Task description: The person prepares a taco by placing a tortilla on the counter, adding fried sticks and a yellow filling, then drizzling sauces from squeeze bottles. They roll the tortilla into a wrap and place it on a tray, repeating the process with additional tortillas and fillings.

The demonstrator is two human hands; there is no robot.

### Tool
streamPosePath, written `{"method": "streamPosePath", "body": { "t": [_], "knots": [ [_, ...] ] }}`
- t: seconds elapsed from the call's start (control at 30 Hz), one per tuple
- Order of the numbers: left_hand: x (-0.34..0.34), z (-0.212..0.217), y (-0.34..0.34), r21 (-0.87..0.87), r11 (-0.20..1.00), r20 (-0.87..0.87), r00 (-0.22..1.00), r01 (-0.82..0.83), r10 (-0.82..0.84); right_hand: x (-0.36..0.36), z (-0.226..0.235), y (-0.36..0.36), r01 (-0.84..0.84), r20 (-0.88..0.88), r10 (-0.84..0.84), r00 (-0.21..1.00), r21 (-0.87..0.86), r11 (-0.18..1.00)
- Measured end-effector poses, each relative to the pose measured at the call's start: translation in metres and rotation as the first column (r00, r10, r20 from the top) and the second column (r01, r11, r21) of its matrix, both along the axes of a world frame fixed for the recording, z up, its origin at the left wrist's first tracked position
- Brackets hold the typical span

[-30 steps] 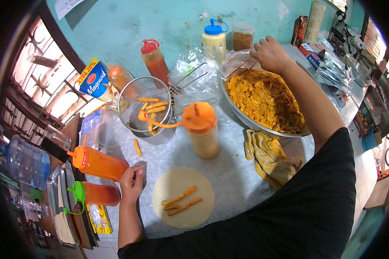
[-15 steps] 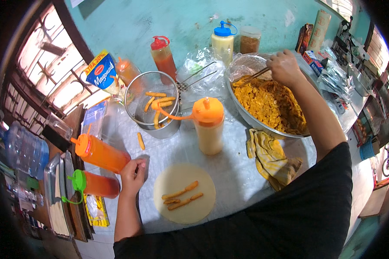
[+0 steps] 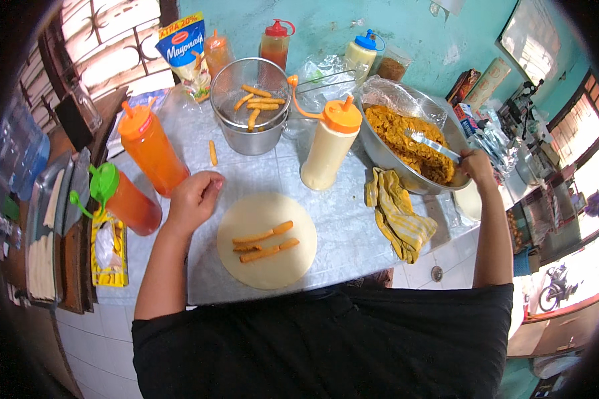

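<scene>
My right hand point(image 3: 477, 166) grips metal tongs point(image 3: 432, 143) at the near right rim of a large steel bowl point(image 3: 388, 150). The tongs' far end rests in an orange-yellow chunky filling point(image 3: 401, 136). My left hand point(image 3: 195, 197) lies on the table, fingers curled loosely together with nothing visible in them, beside an orange squeeze bottle point(image 3: 154, 154). Between my hands, nearer me, is a round flat wrapper point(image 3: 266, 274) with several browned fried sticks point(image 3: 269, 253) on it. A cream-filled squeeze bottle with an orange cap point(image 3: 327, 149) stands behind the wrapper.
A wire strainer point(image 3: 223, 86) with fried sticks sits over a steel pot point(image 3: 253, 141); one loose stick point(image 3: 213, 153) lies nearby. A green-capped bottle point(image 3: 134, 203) stands left. A yellow striped cloth point(image 3: 399, 216) lies before the bowl. More bottles and a sauce pouch point(image 3: 182, 50) line the back.
My right hand has moved from above the bowl's far side to its near right rim, tongs still held. The view has shifted; my left hand stays by the orange bottle.
</scene>
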State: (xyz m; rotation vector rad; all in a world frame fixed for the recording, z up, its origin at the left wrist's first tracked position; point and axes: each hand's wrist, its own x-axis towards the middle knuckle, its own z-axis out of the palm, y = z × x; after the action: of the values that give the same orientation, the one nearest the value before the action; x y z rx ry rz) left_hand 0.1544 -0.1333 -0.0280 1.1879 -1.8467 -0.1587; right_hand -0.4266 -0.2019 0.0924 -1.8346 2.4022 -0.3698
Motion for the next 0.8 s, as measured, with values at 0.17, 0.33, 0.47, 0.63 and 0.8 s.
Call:
{"method": "streamPosePath", "body": {
  "t": [0.17,0.33,0.47,0.63,0.8],
  "knots": [
    [0.004,0.003,0.007,0.015,0.999,-0.024,0.999,-0.032,0.032,0.035,-0.018,-0.002,0.099,-0.144,-0.104,0.984,-0.038,0.994],
    [0.007,0.000,0.008,0.081,0.996,-0.030,0.999,-0.036,0.039,0.063,-0.027,-0.026,0.030,-0.330,-0.060,0.942,-0.095,0.995],
    [0.005,0.003,0.005,0.126,0.991,-0.019,0.999,-0.048,0.051,0.077,-0.019,-0.034,-0.129,-0.619,-0.045,0.784,-0.234,0.964],
    [0.008,0.002,0.005,0.168,0.983,-0.022,0.997,-0.072,0.076,0.079,-0.004,-0.032,-0.180,-0.643,-0.094,0.760,-0.347,0.921],
    [0.008,-0.002,0.003,0.193,0.979,-0.006,0.998,-0.063,0.065,0.081,-0.008,-0.032,-0.238,-0.630,0.023,0.776,-0.260,0.936]
  ]
}}
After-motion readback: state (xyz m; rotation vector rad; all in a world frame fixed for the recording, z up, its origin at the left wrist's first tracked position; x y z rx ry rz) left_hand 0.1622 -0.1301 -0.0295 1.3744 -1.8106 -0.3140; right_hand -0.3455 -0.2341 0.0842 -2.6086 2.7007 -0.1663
